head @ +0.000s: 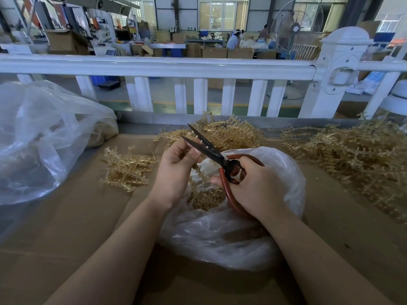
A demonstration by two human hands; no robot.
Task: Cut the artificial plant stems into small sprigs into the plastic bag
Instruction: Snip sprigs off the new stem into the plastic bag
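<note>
My left hand (pixel 177 166) pinches a thin tan plastic stem (pixel 191 137) whose tip sits between the blades of the scissors (pixel 204 143). My right hand (pixel 253 186) grips the scissors by their red-brown handles; the black blades are spread apart and point up and to the left. Both hands are above the mouth of a clear plastic bag (pixel 275 170) lying on the cardboard. Inside it lies a heap of cut tan sprigs (pixel 207 198).
Piles of uncut tan stems lie on the cardboard-covered table (pixel 66 227): one at the left (pixel 125 170), one behind the hands (pixel 229 130), a large one at the right (pixel 352 155). A big clear bag (pixel 39 137) fills the left. A white railing (pixel 154 64) borders the far edge.
</note>
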